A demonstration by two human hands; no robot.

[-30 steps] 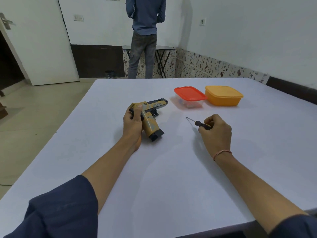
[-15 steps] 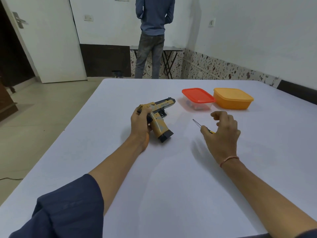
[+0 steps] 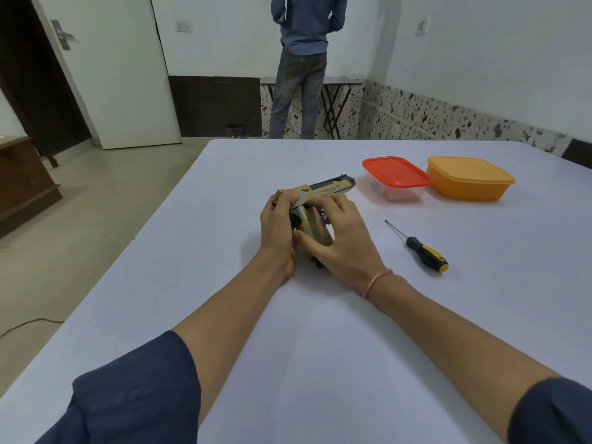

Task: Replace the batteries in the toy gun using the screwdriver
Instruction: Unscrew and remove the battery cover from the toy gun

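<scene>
Two bare hands meet on the toy gun [image 3: 330,189], which sits a little left of the middle of the white table [image 3: 288,331], its tan and dark barrel pointing to the far right and its handle angled toward the near edge. The left hand [image 3: 277,232] wraps the rear end of the gun, fingers curled over the top of the slide and the heel of the palm resting on the table. The right hand [image 3: 342,238] reaches in from the right and covers the handle, its fingers lying across the trigger area and its thumb pressed against the near left side of the handle, so that the handle is held between thumb and fingers; most of the handle is hidden under this hand. A thin pinkish bracelet [image 3: 378,282] circles the right wrist, and dark blue sleeves cover both upper forearms. The screwdriver [image 3: 419,248] lies free on the table to the right of the hands, apart from them, its black and yellow handle nearer and its thin shaft pointing far and slightly left. Farther right stand a clear container with a red lid [image 3: 395,173] and, just beside it, an orange container [image 3: 469,177]. Beyond the table another person [image 3: 304,59] stands with their back turned, in front of a small folding table [image 3: 339,81], and a white door [image 3: 118,75] stands open at far left.
</scene>
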